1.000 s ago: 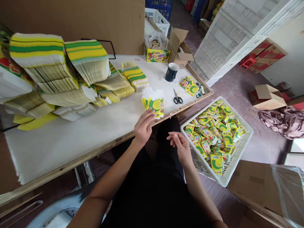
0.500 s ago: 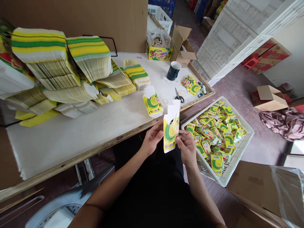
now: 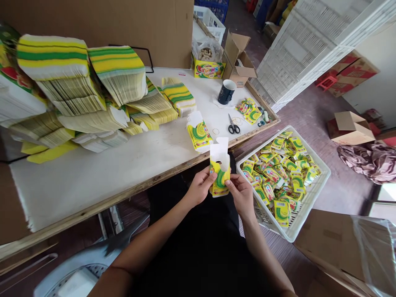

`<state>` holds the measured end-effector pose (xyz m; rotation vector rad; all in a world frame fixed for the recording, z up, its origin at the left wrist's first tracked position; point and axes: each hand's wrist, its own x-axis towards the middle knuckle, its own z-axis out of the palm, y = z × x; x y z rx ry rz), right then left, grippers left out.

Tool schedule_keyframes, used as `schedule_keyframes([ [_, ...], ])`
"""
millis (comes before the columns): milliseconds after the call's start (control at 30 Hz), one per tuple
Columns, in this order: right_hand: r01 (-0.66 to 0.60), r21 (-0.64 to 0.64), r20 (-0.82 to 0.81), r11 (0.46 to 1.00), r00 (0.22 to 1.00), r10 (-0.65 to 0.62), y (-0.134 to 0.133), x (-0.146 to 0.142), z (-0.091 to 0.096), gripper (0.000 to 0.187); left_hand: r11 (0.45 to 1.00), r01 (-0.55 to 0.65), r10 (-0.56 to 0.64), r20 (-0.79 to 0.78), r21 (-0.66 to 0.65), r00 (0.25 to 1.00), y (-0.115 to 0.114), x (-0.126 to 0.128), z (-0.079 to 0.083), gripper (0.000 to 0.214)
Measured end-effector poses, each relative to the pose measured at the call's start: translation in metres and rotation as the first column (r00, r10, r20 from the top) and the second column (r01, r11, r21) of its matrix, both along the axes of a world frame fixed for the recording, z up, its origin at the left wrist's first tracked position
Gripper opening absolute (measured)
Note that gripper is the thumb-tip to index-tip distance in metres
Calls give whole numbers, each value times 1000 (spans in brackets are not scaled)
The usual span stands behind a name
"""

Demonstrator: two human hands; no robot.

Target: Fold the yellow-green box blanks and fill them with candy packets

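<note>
A small yellow and green carton [image 3: 220, 175] is held upright in front of me, its white flaps standing up at the top. My left hand [image 3: 200, 186] pinches its left side, thumb on the front. On the right side my right hand [image 3: 240, 192] grips it, with the thumb pressed on the front face. A small stack of flat cartons [image 3: 199, 133] lies near the table's front edge, just beyond my hands. To the right stands a white plastic crate [image 3: 324, 177] full of similar small yellow and green packs [image 3: 278, 169].
Bundled flat cartons [image 3: 71, 90] are piled along the table's [image 3: 71, 181] left. Scissors [image 3: 234, 126], rubber bands, a dark mug [image 3: 227, 92], a box with a plastic bag [image 3: 209, 68] and an opened cardboard box [image 3: 237, 57] occupy its right part. Stacked white crates [image 3: 291, 49] rise beyond it.
The carton has come slightly lower and left and its face has turned more toward me. Both hands now close on its sides; the left thumb has come onto it.
</note>
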<state>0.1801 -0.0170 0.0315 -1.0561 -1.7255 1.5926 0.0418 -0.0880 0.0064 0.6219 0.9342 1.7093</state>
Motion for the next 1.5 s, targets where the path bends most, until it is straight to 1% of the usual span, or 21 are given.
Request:
schedule_keyframes([
  [100,41,21,8,999,999,-41,-3,-2,-6,38,992,-86,76,-105,-97,992,1,3,-2,45],
  [167,79,93,26,992,996,-82,-3,-2,-8,37,990,-103,90,-126,-101,988,2,4,0,48],
  [233,97,166,45,981,993,-105,-1,0,-9,34,982,-163,146,-165,-92,975,1,6,2,61],
  [300,72,206,53,976,995,-84,3,2,-7,30,973,-216,195,-208,-85,958,-1,6,5,73],
  [333,51,226,55,973,996,-65,5,3,-5,29,973,-215,193,-221,-81,956,-2,7,6,75],
  [433,-14,279,54,960,999,-1,13,7,1,41,993,-95,80,-215,-63,973,-6,4,10,71],
  [533,-94,267,38,959,995,87,19,12,10,50,999,31,-38,-232,-32,972,-9,-1,13,67],
  [633,-162,286,59,944,987,151,24,16,20,36,991,132,-133,-216,-20,967,-11,-6,15,57],
  [733,-193,371,126,909,980,157,27,17,27,21,972,231,-234,-142,-33,962,-12,-6,15,47],
  [800,-189,437,131,879,981,145,27,16,27,20,966,255,-259,-100,-48,961,-12,-4,16,49],
  [833,-166,460,109,872,986,129,27,16,25,18,966,254,-258,-80,-54,963,-12,-3,17,56],
  [900,-98,466,46,879,995,87,28,14,20,14,967,249,-252,-49,-60,966,-11,-1,17,78],
  [967,-53,456,17,888,999,51,29,14,17,20,966,254,-257,-63,-57,964,-11,0,16,88],
  [1000,-62,478,33,876,998,53,30,15,17,21,966,254,-258,-97,-53,961,-11,0,14,84],
  [1100,-151,589,132,794,987,90,33,19,23,22,981,189,-195,-230,-50,953,-11,-2,9,57],
  [1133,-185,590,156,786,981,114,34,20,26,28,986,158,-165,-264,-49,950,-10,-2,7,52],
  [1167,-213,557,173,803,975,139,34,22,29,32,990,133,-142,-289,-50,947,-10,-1,6,49],
  [1267,-280,323,250,904,946,204,34,24,29,39,991,107,-126,-333,-75,935,-10,2,3,51],
  [1333,-273,182,305,945,929,210,34,23,23,49,988,123,-149,-348,-97,926,-10,4,3,54],
  [1400,-254,141,341,957,920,194,34,23,17,49,984,145,-172,-342,-102,924,-10,5,4,55],
  [1500,-247,202,380,948,912,156,34,21,14,44,982,170,-184,-240,-78,953,-9,3,6,57],
])
